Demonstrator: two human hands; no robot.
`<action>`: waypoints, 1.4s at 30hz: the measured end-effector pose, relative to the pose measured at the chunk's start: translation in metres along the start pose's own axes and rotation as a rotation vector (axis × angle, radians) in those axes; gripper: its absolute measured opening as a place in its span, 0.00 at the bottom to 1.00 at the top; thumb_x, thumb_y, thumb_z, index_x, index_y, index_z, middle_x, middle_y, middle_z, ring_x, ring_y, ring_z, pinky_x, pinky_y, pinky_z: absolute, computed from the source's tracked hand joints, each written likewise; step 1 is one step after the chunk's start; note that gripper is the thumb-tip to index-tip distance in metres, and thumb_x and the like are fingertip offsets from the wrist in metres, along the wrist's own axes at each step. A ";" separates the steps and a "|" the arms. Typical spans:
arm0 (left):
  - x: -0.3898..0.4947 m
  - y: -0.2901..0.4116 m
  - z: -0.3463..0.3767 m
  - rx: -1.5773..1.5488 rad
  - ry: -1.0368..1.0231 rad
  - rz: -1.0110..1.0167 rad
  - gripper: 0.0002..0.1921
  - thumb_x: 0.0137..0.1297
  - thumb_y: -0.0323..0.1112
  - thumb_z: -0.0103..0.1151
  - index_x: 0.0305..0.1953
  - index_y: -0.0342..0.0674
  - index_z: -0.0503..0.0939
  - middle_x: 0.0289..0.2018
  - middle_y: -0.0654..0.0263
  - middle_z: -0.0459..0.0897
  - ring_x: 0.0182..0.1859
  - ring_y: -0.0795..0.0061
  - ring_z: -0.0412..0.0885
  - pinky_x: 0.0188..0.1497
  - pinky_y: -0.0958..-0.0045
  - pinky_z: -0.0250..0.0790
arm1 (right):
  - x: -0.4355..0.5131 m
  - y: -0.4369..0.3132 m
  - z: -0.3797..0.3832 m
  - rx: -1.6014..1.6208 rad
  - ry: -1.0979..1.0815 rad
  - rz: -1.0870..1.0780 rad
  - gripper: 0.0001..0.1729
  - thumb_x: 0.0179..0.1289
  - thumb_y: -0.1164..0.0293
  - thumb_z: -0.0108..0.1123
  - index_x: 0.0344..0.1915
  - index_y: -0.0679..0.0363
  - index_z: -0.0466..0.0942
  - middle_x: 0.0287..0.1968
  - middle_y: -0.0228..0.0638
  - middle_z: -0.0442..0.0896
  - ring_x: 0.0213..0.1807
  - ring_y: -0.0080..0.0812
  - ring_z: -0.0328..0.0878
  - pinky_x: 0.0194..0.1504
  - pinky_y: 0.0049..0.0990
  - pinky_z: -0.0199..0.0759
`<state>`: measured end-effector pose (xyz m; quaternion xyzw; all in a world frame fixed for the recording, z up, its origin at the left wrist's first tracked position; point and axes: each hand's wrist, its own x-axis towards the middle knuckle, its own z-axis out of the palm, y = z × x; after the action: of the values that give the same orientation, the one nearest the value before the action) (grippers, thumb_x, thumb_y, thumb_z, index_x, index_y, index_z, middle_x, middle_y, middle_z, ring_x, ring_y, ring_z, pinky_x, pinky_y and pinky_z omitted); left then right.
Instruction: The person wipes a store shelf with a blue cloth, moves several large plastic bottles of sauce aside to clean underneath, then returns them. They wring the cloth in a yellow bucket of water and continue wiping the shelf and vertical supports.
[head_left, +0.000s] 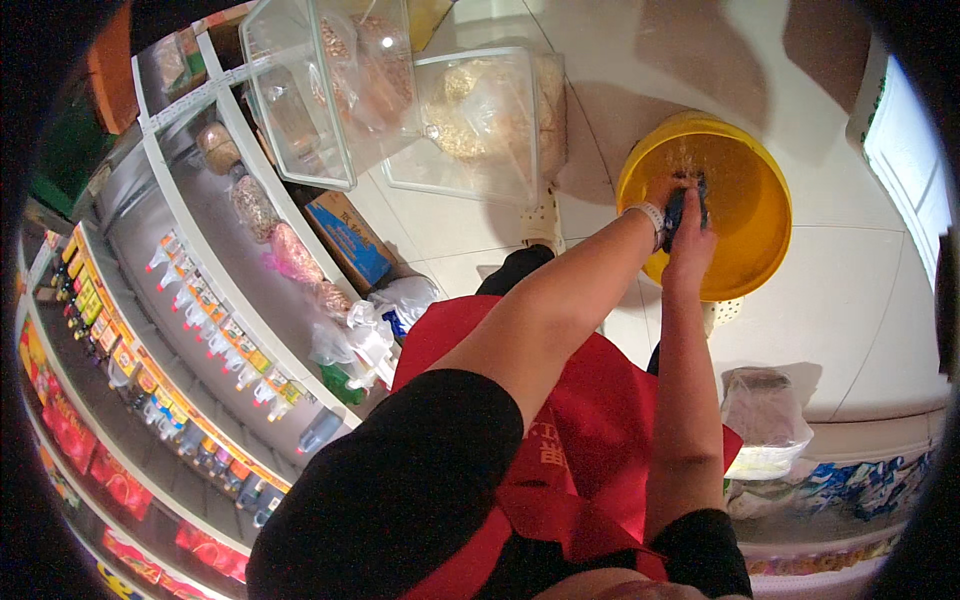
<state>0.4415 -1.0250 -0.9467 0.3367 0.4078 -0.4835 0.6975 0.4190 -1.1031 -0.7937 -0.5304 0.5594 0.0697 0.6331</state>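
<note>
A round yellow bucket (742, 247) stands on the tiled floor in front of me. Over its opening, my left hand (666, 193), with a white band at the wrist, grips a dark wet-looking cloth (677, 217). My right hand (691, 247) is closed on the same cloth, just nearer to me. The cloth is bunched up between both hands, and its full shape is hidden by the fingers. Pale specks like drops or splashes show by the bucket's far inner wall. How much water the bucket holds is hard to tell.
Clear bins (465, 191) with bagged dry goods stand at the upper left. Shelves (247, 180) of bottles and bags curve along the left, with a cardboard box (349, 240) beside them. A plastic-wrapped pack (765, 420) lies at the right. My red apron (600, 420) hangs below my arms.
</note>
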 end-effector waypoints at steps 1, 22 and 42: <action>-0.024 -0.010 0.026 -0.329 0.053 -0.158 0.15 0.76 0.46 0.52 0.49 0.42 0.82 0.42 0.60 0.86 0.42 0.66 0.82 0.46 0.56 0.76 | 0.016 0.005 -0.004 -0.139 0.053 -0.048 0.28 0.74 0.51 0.59 0.51 0.68 0.84 0.47 0.54 0.88 0.47 0.47 0.86 0.50 0.40 0.76; -0.026 0.024 0.090 0.576 0.469 0.138 0.39 0.77 0.61 0.44 0.77 0.43 0.50 0.72 0.50 0.63 0.70 0.48 0.66 0.71 0.53 0.62 | 0.178 0.139 -0.023 0.135 -0.055 0.180 0.22 0.75 0.60 0.53 0.59 0.64 0.78 0.52 0.44 0.85 0.51 0.44 0.83 0.50 0.38 0.77; -0.085 -0.002 0.079 0.305 0.264 0.147 0.24 0.77 0.52 0.54 0.65 0.45 0.72 0.56 0.67 0.83 0.55 0.70 0.80 0.57 0.66 0.72 | 0.163 0.062 -0.036 -0.632 0.044 -0.191 0.25 0.65 0.49 0.62 0.46 0.60 0.84 0.43 0.58 0.86 0.49 0.57 0.84 0.52 0.51 0.74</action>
<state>0.4414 -1.0599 -0.8361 0.5275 0.3924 -0.4392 0.6122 0.4131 -1.1857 -0.9512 -0.7518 0.4716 0.1687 0.4288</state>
